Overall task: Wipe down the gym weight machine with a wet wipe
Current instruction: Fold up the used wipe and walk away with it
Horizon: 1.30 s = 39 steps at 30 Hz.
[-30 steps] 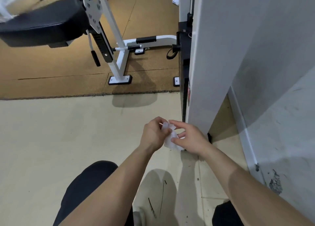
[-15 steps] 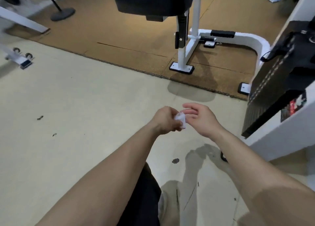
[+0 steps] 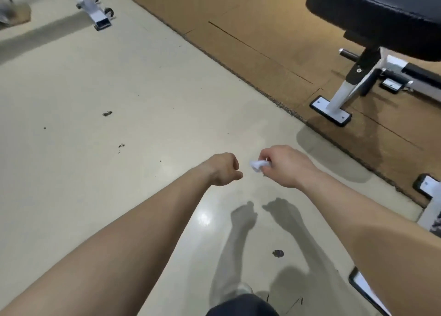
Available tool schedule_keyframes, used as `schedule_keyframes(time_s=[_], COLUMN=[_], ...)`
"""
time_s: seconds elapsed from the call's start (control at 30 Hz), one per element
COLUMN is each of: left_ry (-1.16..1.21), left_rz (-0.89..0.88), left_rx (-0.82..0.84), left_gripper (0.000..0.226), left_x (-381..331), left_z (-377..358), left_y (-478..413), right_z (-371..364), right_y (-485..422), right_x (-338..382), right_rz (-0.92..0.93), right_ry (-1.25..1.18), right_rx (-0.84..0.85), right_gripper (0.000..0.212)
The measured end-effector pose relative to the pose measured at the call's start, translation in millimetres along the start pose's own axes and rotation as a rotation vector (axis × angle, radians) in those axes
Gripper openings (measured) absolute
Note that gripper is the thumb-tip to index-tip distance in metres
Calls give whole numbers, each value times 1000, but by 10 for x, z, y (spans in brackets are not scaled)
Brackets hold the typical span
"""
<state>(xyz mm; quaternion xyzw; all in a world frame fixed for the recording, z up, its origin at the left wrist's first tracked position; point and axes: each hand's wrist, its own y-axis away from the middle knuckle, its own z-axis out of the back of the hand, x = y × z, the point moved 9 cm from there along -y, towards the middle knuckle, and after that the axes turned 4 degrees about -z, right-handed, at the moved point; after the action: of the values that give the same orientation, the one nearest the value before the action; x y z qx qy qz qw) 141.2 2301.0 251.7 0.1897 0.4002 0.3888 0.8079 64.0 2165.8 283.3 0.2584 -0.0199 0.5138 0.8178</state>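
Grip: your right hand [image 3: 287, 166] pinches the wet wipe [image 3: 258, 165] at the fingertips. The wipe is bunched small, and only a white tuft shows on the side facing your other hand.
Free hand: your left hand [image 3: 224, 170] sits just beside the wipe but apart from it, fingers curled in with nothing visible in them.
Work surface: the machine's black seat pad [image 3: 381, 12] and white frame leg [image 3: 343, 94] lie well beyond the grip, up and to its right. No part of the machine touches the wipe.
Risk, drop: the pinch looks shallow. If you reach out fast, the wipe may slip free and land on the floor [image 3: 119, 77] below the grip. That floor shows dark specks, so the wipe would likely pick up grit.
Risk, poor contact: a balled wipe offers only a small face, so you may smear the pad rather than clean it. Spreading it with the free hand first would help.
Risk, footing: the ragged edge of the brown mat [image 3: 262, 41] runs between the grip and the machine. You could catch a foot on it while watching your hands.
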Motion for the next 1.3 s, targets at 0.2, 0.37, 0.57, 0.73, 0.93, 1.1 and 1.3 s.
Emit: schedule_keyframes(time_s=[0.2, 0.37, 0.57, 0.73, 0.93, 1.1, 1.3], left_ry=[-49, -151, -191, -214, -300, -284, -286], left_rz=[93, 141, 192, 215, 198, 158, 152], left_rx=[8, 23, 1, -43, -83, -110, -188], left_gripper=[35, 37, 33, 32, 33, 33, 27], left_x=[113, 131, 65, -121, -589, -1072, -1443], left_z=[729, 1505, 2830, 3930, 5124, 6110, 7399], left_y=[318, 811, 1367, 1696, 1892, 1697, 1107], right_z=[475, 1203, 2347, 3334, 4624, 5497, 6544], right_y=[-250, -293, -409, -498, -720, -1127, -2090], right_x=[325, 991, 2056, 2543, 2831, 2928, 3033], right_rz=[-56, -28, 49, 52, -1, -35, -65], right_ry=[60, 155, 138, 203, 158, 158, 164], right_rx=[118, 160, 174, 182, 154, 103, 41], right_gripper=[22, 15, 16, 14, 16, 12, 12])
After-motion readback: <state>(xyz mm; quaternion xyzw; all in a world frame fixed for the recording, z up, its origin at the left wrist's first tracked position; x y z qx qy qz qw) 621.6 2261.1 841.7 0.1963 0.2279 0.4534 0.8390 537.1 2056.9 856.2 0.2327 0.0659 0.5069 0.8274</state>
